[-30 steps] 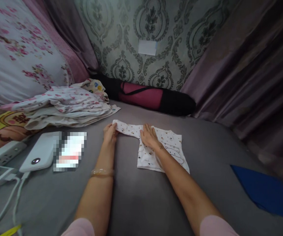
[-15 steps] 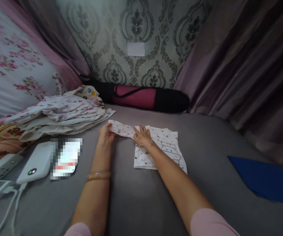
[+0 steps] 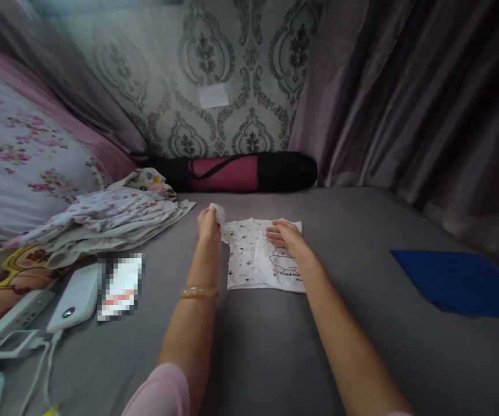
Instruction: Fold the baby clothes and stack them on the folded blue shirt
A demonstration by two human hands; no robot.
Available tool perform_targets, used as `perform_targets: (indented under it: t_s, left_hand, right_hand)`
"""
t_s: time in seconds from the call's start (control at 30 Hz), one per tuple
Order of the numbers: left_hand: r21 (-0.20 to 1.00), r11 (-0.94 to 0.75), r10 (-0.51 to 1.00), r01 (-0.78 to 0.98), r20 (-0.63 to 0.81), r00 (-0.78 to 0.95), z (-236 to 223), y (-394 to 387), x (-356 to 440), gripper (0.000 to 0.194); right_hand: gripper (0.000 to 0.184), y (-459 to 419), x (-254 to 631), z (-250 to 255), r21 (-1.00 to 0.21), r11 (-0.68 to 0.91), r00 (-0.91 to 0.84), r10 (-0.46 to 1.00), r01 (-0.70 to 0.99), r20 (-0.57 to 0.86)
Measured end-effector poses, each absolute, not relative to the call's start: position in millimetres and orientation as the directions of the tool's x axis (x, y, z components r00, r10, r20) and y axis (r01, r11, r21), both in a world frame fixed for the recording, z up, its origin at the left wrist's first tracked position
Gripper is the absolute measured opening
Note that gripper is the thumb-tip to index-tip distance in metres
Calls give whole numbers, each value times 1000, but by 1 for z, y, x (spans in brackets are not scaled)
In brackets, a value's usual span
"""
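A small white baby shirt (image 3: pixel 249 254) with scattered tiny prints and a cartoon animal outline lies on the grey bed surface in front of me. My left hand (image 3: pixel 209 222) is closed on the end of its left sleeve, which is lifted and bent up off the bed. Fingers apart, my right hand (image 3: pixel 287 237) is over the shirt's upper right part; whether it presses on the cloth I cannot tell. My right forearm hides part of the shirt's right side.
To the left are a pile of printed clothes (image 3: pixel 119 211), a white power bank (image 3: pixel 76 297), a pixelated bright item (image 3: pixel 122 287) and a power strip (image 3: pixel 13 323) with cables. A black and pink bag (image 3: pixel 223 173) lies along the wall. Blue folded cloth (image 3: pixel 461 283) rests at the right.
My left hand has lifted the sleeve end and brought it right, toward the shirt's body. My right hand has shifted from the sleeve's base to the shirt's right side. The view has turned slightly right.
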State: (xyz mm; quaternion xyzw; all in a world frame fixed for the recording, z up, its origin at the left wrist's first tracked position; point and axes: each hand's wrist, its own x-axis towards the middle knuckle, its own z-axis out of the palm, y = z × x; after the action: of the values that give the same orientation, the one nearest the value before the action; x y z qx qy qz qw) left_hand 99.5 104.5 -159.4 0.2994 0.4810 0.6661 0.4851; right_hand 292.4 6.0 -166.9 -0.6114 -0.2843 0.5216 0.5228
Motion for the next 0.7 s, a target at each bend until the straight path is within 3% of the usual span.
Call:
perform_targets:
  t_s: [0.07,0.23,0.37,0.5,0.6,0.7]
  left_hand:
    - [940,-23,950,-341,-86,-301,-152,94,124,19]
    - [974,57,983,-217,-17,183,-137,69,156,47]
    - [981,80,993,-177,-63,99,-147,67,140,55]
    - [1000,-4,998,-4,4,-68,-176,71,125,28]
    - [973,-94,996,209,93,13,-197,69,127,29]
    - [878,-192,978,439,134,161,-213,65,131,40]
  right_hand:
    - [23,4,299,-170,-914,-312,291,878,-257,-381]
    - [44,13,299,-181,-885,-325,266,868,-333,-419]
    - [61,19,300,-191,-947,-290,244,917,-135,-315]
    - [54,21,302,-194,-934,-286,282,897,-213,-340]
    - [44,22,300,-194,-937,-297,305,889,-187,-342]
    - [44,21,300,-196,-973,-227,344,917,36,-201]
